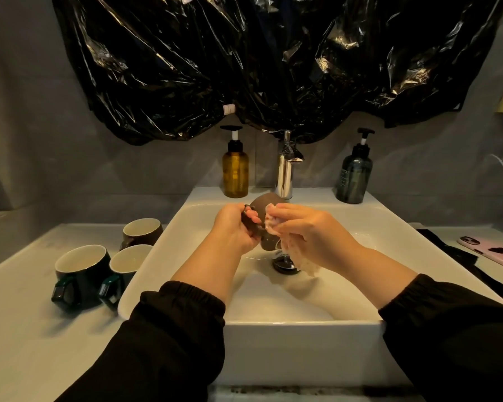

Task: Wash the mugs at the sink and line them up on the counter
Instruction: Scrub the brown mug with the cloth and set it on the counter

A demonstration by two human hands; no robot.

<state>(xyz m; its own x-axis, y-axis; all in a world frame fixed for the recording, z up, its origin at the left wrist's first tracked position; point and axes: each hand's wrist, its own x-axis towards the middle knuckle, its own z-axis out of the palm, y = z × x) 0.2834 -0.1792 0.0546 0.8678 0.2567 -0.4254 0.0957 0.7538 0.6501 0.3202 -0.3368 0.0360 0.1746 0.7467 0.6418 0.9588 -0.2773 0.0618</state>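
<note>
Brown mug (263,203) tipped sideways over the sink (302,352), left hand (233,227) gripping its handle, right hand (311,230) clutching a soapy cloth (270,219) against it, second brown mug (141,232), large green mug (82,266) and small green mug (127,264) upright on the counter (26,329) alongside

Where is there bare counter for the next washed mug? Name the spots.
Bare counter lies left of the sink, nearer you than the green mugs, and farther back, left of the brown mug standing there. The right side is crowded: a phone and a black strap.
</note>
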